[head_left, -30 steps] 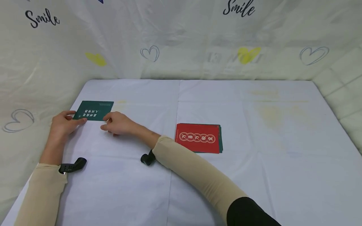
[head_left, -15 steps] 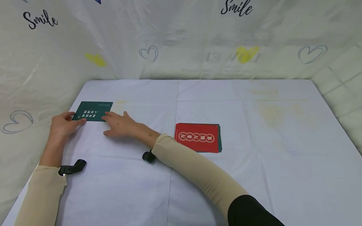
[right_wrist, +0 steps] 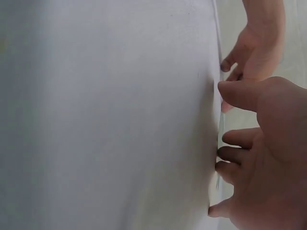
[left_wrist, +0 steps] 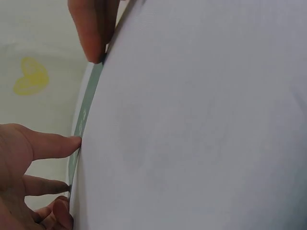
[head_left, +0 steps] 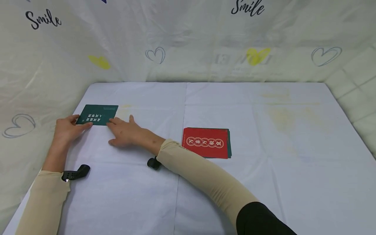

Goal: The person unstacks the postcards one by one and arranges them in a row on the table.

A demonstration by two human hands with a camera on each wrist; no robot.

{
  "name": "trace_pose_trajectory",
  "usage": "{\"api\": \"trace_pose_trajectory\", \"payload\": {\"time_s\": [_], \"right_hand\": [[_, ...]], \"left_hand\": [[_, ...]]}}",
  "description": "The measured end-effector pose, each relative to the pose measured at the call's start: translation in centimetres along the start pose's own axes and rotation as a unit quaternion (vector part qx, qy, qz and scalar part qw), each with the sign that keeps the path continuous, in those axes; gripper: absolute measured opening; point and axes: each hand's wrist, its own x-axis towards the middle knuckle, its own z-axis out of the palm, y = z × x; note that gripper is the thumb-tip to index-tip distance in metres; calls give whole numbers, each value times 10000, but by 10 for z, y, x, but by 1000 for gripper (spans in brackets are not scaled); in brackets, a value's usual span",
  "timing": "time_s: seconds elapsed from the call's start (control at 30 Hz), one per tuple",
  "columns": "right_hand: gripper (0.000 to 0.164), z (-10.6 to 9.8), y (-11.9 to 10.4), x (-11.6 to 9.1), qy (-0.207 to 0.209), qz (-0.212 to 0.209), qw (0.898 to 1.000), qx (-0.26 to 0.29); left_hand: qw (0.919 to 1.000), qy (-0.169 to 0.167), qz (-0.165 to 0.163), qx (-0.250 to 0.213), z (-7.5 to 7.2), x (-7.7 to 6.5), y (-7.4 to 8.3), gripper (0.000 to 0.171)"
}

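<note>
Spreads the right hand [head_left: 125,133] wider than a second ago in the head view, by the near right corner of the green card [head_left: 97,114], flat on the table's [head_left: 141,199] left, long from left to right just beyond both hands, with the left hand [head_left: 67,129] about as close, thumb and fingers parted at the near left corner. Shows the card nearly edge-on from the left wrist, left thumb touching it. Shows, from the right wrist, thumb and fingers apart, contact with the card unclear.

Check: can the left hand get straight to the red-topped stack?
Probably not: the right hand and forearm lie between the left hand and the red-topped stack, whose near left corner the right sleeve hides.
</note>
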Motion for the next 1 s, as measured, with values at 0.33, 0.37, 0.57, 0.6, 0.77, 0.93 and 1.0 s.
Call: {"api": "trace_pose_trajectory", "payload": {"time_s": [0.33,0.37,0.57,0.6,0.77,0.93,1.0], "right_hand": [[74,2,-6,0,-115,57,9998,-175],[74,2,-7,0,-121,68,9997,-183],[73,0,-7,-1,-137,86,9995,-271],[73,0,-7,-1,-147,95,9995,-268],[74,0,-9,-1,-221,101,9993,-289],[76,-1,-9,-2,-266,135,9990,-343],[76,-1,-9,-2,-258,149,9990,-320]], "left_hand": [[9999,-120,-85,71,-5,-5,-2,82],[9998,-125,-88,93,-6,-5,-3,82],[9998,-106,-93,164,-6,-7,-2,82],[9998,-108,-94,166,-6,-8,-2,83],[9997,-111,-73,188,-6,-10,-1,82],[9999,-42,-68,146,-5,-11,0,81],[9999,-17,-71,147,-4,-11,1,81]]}}
